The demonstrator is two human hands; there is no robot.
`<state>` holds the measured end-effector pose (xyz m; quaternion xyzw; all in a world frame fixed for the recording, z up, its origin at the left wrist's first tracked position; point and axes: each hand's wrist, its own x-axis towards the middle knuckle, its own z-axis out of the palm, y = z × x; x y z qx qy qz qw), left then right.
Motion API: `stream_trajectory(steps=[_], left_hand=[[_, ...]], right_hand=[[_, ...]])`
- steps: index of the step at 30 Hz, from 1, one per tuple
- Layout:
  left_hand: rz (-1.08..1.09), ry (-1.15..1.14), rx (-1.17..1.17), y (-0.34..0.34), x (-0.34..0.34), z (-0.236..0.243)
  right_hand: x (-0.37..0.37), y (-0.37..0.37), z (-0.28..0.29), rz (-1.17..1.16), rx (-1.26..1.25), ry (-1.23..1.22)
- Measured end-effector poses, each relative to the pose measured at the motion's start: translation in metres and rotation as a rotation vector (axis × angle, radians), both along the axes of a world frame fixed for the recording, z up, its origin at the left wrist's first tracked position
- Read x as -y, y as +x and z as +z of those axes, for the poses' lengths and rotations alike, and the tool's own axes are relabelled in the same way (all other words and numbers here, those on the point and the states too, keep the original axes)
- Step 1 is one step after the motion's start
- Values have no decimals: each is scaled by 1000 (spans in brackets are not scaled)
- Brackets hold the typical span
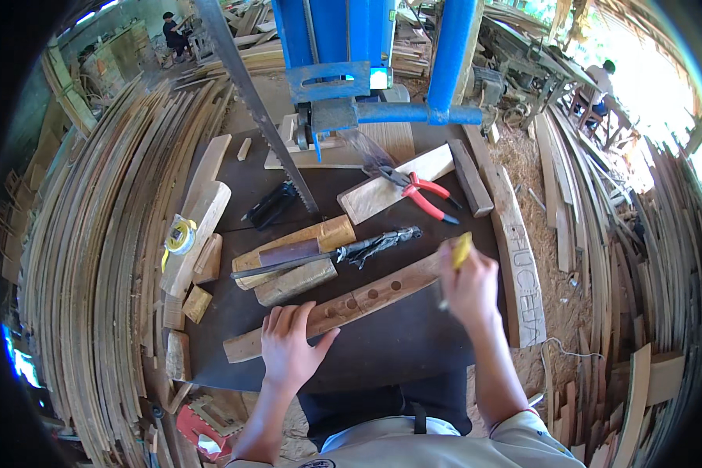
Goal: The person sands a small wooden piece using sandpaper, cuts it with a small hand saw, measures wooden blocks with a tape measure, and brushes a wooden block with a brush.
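A long, slightly curved wooden strip [386, 300] with a row of several dark round marks or holes lies slanting across the dark machine table [413, 335]. My left hand [292, 343] is laid over its left part, fingers across the far edge and thumb on the near side, gripping it. At the strip's right end, my right hand [472, 285] is closed around a small yellow object [462, 248] whose kind I cannot make out. Just beyond the strip are a long file [281, 267] with a dark wrapped handle and several wooden blocks [296, 282].
A saw blade [261, 117] slants down to the table before a blue machine frame [335, 39]. Red-handled pliers [421, 195] rest on a wood block. A tape measure [181, 236] and a black object [271, 204] lie left. Stacked planks [109, 226] flank the table; two people sit farther off.
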<state>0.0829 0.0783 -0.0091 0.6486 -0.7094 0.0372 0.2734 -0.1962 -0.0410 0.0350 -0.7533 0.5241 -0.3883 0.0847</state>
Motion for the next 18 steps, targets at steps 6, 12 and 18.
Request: stream_trajectory(steps=[6,12,18], left_hand=[[5,-41,-34,-14,21,2],[-76,-87,-10,-1,23,-11],[-39,-44,-2,-2,15,-3]], right_hand=[[-3,30,-27,-42,-108,-112],[-60,122,-32,462,208,83],[5,20,-11,54,326,-9]])
